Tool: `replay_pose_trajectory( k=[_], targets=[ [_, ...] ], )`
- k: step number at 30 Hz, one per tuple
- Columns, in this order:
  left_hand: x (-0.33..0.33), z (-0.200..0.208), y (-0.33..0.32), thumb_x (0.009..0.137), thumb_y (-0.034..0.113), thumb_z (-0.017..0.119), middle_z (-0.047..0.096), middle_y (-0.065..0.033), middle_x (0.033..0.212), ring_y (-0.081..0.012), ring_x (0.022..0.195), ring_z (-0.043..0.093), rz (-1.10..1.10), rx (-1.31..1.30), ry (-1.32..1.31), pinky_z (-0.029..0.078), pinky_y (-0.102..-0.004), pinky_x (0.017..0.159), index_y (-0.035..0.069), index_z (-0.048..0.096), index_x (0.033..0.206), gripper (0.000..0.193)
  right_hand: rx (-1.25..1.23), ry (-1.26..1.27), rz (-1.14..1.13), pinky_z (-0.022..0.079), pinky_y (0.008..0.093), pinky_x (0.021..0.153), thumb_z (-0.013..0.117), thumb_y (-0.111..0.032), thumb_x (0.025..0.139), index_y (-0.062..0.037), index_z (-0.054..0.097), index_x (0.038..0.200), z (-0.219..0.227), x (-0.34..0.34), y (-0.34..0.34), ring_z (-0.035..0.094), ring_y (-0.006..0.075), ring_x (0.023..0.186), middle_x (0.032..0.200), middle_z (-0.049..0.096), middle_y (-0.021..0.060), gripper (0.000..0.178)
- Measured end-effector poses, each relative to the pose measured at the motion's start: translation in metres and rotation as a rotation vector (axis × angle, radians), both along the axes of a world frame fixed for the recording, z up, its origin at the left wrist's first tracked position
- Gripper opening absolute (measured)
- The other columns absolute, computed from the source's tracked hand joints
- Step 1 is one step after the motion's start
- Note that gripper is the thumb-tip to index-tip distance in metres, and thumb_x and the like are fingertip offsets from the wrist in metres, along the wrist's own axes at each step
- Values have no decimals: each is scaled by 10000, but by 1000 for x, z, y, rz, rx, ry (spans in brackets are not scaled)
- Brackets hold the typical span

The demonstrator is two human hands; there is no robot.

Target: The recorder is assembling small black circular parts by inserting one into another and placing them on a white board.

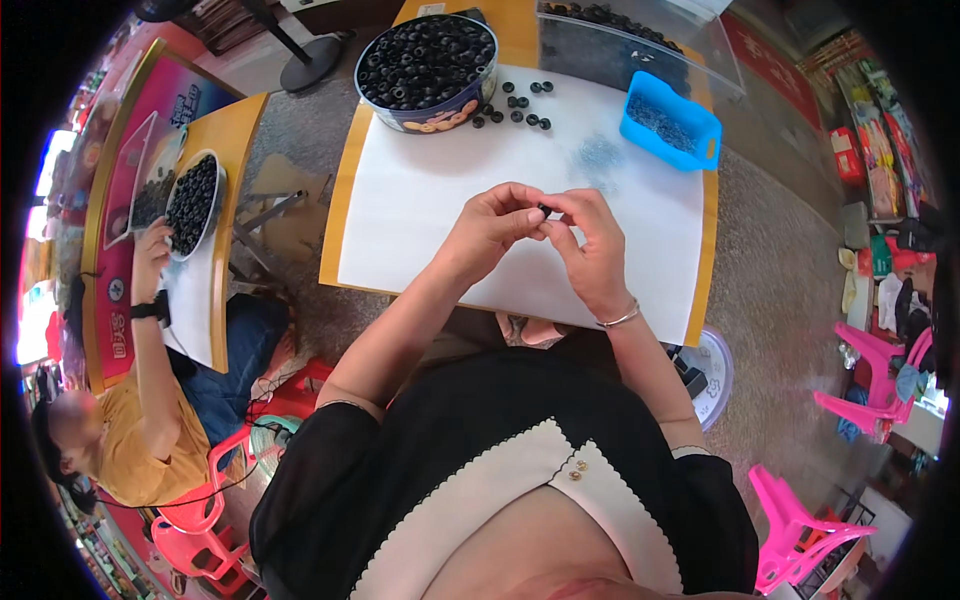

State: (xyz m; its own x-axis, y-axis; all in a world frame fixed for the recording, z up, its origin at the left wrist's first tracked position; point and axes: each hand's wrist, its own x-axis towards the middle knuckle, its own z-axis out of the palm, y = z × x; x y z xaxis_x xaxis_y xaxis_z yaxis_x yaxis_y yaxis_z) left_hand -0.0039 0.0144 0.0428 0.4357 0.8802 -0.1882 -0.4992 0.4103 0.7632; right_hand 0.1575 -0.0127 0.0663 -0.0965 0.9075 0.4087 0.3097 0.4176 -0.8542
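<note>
My left hand (488,228) and my right hand (592,245) meet near the centre of the frame, above the white sheet (420,215) that covers most of the table. Between my fingertips I have a small black bead (544,210); the thumb and forefinger of each hand are brought narrowly together on it, and much of it is hidden by them. I cannot tell whether anything else is caught in there. A silvery bangle (622,315) circles my right wrist.

In the upper middle of the frame stands a round tub (408,122), heaped with black beads like mine. Some loose beads (517,102) lie on the sheet just to its right, a few close against its side. Further right, above my right hand, tiny clear pieces (598,158) are spread on the sheet. At the upper right of the table sits a blue tray (692,158) of small pale pieces, tilted in the view, and behind it a clear box (605,62) with more dark beads.

At the left of the frame, a co-worker's hand (152,248) is at the edge of a white bowl (219,200) full of black beads. Pink chairs (790,525) stand at the right.
</note>
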Motion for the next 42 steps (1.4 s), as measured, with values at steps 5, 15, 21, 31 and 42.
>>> replay_pose_trajectory(
  k=[5, 15, 21, 31, 42],
  targets=[
    [-2, -6, -8, 906, 91, 575, 622, -89, 907, -162, 792, 620, -117, -164, 47, 516, -281, 743, -7, 571, 1020, 150, -99, 30, 22, 484, 293, 690, 586, -35, 819, -42, 620, 1021, -16, 9, -13, 581, 196, 827, 935, 560, 82, 205],
    [8, -21, -2, 872, 33, 599, 627, -93, 905, -145, 781, 610, 6, -210, 115, 530, -251, 714, -59, 593, 1060, 210, -129, -318, -380, 460, 353, 712, 600, -78, 810, -44, 619, 959, -45, 60, 13, 562, 258, 804, 904, 563, 101, 154],
    [1, -35, 0, 870, 21, 589, 629, -106, 926, -155, 778, 611, 19, -161, -47, 525, -257, 717, -64, 584, 1070, 217, -25, -498, -436, 441, 383, 738, 608, -86, 786, -52, 618, 893, -61, 70, 46, 557, 281, 809, 865, 569, 88, 113],
    [-2, -36, 1, 871, 54, 599, 625, -101, 933, -149, 791, 606, -19, -132, -95, 506, -250, 710, -44, 581, 1057, 211, -80, -299, -448, 463, 321, 647, 641, -55, 776, -40, 594, 881, -61, 71, 39, 569, 200, 689, 830, 604, 80, 116],
    [-2, -34, 0, 883, 37, 580, 633, -130, 941, -157, 772, 618, -11, -149, -64, 526, -256, 710, -62, 579, 1086, 226, -551, 591, -67, 461, 217, 675, 635, -57, 829, -5, 621, 931, -30, 30, 12, 572, 97, 739, 851, 645, 54, 115]
  ],
)
